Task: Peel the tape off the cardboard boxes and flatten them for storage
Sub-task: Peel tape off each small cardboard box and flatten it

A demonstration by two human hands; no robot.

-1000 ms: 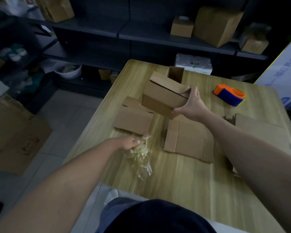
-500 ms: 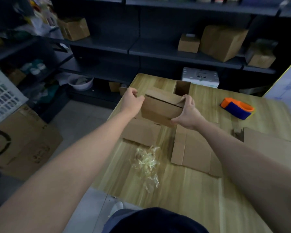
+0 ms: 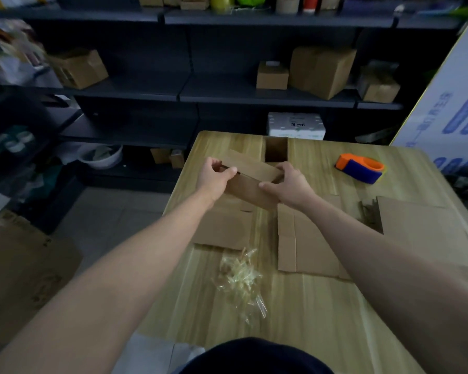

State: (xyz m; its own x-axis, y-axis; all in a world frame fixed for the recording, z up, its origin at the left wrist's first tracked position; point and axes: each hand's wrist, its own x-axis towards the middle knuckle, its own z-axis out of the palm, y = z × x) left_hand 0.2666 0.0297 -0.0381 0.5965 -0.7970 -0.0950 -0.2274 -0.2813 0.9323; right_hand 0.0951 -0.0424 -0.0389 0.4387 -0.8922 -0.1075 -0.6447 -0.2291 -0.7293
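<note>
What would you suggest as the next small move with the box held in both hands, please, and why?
Probably press the box sideways so it folds flat: the left hand and right hand grip its ends, a top flap is lifted, and peeled tape lies on the table.

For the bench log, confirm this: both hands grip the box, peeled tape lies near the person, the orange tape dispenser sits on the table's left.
No: the head view shows the tape dispenser on the right of the table. The left hand and right hand grip the box, and peeled tape lies near the person.
</note>
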